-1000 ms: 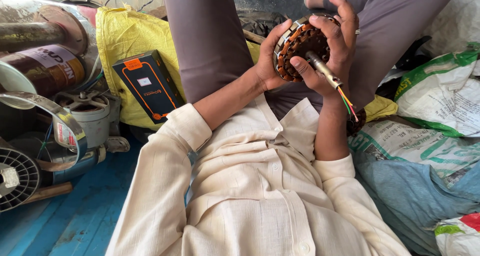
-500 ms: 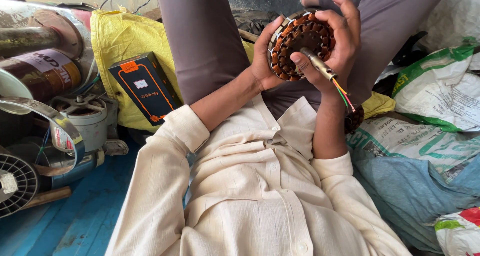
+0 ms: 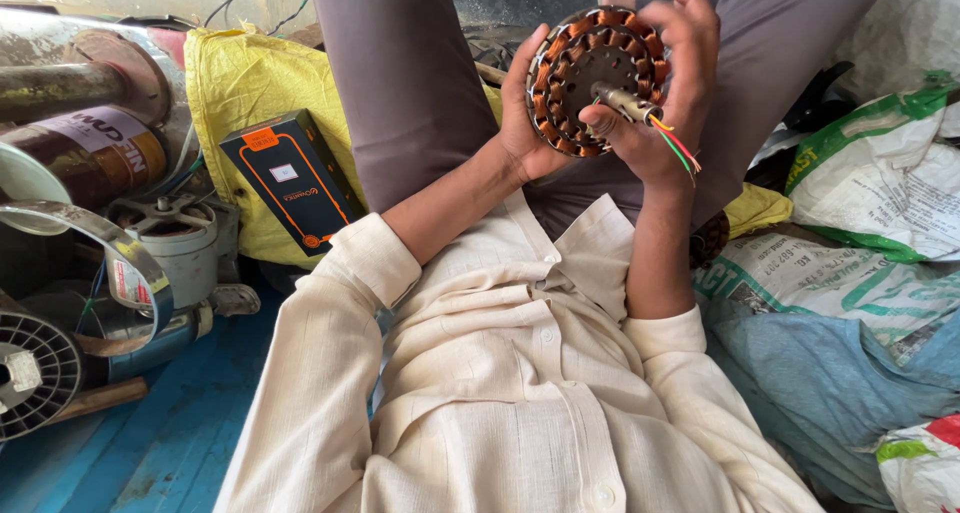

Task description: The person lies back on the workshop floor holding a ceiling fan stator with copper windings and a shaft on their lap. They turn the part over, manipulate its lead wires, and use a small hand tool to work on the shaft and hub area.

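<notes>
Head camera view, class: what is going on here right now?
A seated person holds a round motor stator with copper windings in both hands. The left hand cups its rim; the right hand grips the central shaft, where coloured wires trail out. A black and orange box leans on a yellow sack nearby.

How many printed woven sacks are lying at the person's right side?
3: one white-and-green woven sack at upper right, one printed sack flat below it, one white-red-green sack in the bottom corner. Others may be hidden.

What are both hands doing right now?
Left hand: closed around the wound motor stator, cupping its edge.
Right hand: closed on the same stator, fingers over its rim.
</notes>
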